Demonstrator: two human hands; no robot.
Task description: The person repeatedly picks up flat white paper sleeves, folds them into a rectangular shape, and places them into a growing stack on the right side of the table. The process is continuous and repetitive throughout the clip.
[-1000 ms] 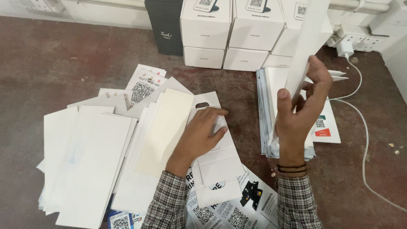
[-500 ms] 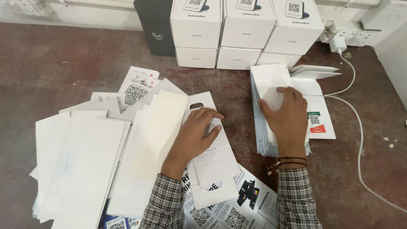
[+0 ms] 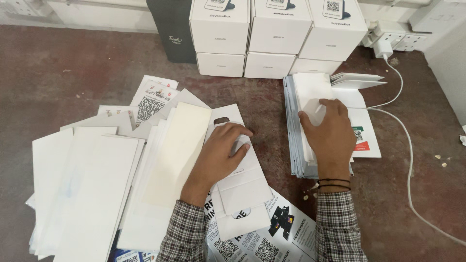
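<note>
Hands rest flat now: your right hand (image 3: 329, 132), raised a second ago, has come down open onto the neat stack of white cards (image 3: 310, 126); your left hand (image 3: 221, 155) stays pressed, holding nothing, on the white die-cut cardboard piece (image 3: 240, 187).

We see white boxes (image 3: 276, 34) stacked two high along the back, a dark box (image 3: 172, 31) just beside them on the left. A white charger (image 3: 383, 47) sits plugged in, its cable (image 3: 410, 160) trailing down over the reddish-brown floor (image 3: 73, 73).
</note>
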